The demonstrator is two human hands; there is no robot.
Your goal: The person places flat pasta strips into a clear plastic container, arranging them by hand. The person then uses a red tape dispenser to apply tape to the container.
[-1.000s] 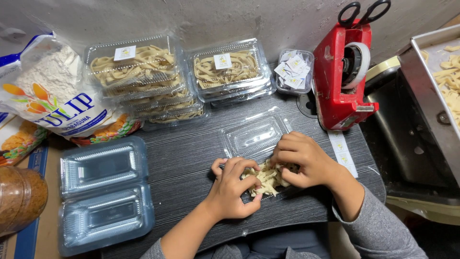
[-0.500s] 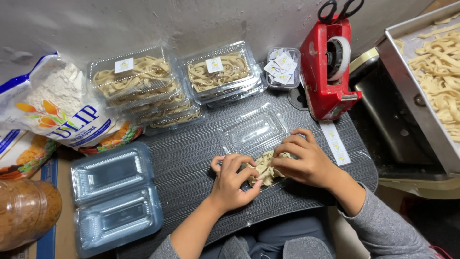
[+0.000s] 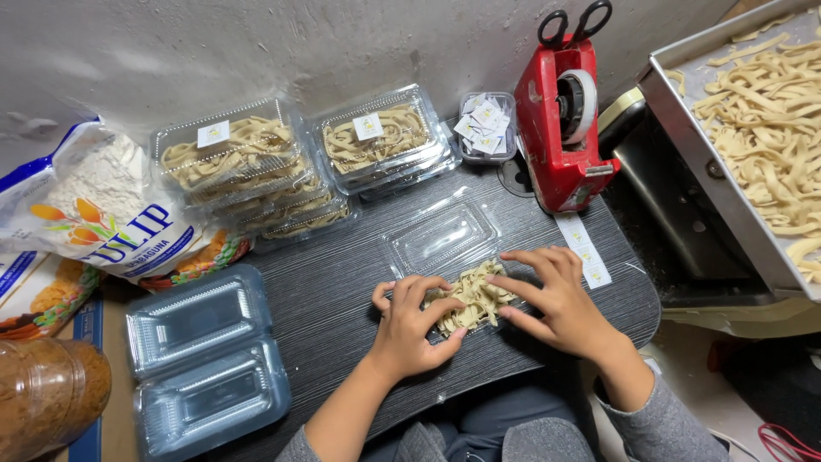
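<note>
A heap of pale flat noodles [image 3: 473, 297] lies in the lower half of an open clear clamshell box [image 3: 442, 236] on the dark table [image 3: 333, 291]. My left hand [image 3: 412, 323] presses on the heap's left side with bent fingers. My right hand [image 3: 554, 297] rests on its right side, fingers spread over the noodles. The box lid lies open just behind the heap.
Stacked closed boxes of noodles [image 3: 239, 162] [image 3: 380, 141] stand at the back, with a small tub of paper labels [image 3: 484, 124]. A red tape dispenser [image 3: 563, 128] carries scissors [image 3: 571, 22]. A metal tray of noodles [image 3: 770, 128] is right. Empty boxes [image 3: 201, 364], flour bags [image 3: 94, 205] and a jar [image 3: 43, 393] are left.
Both hands have loosened from a tight cupping of the noodles; the right hand's fingers now spread flat over the heap. The camera view has shifted.
</note>
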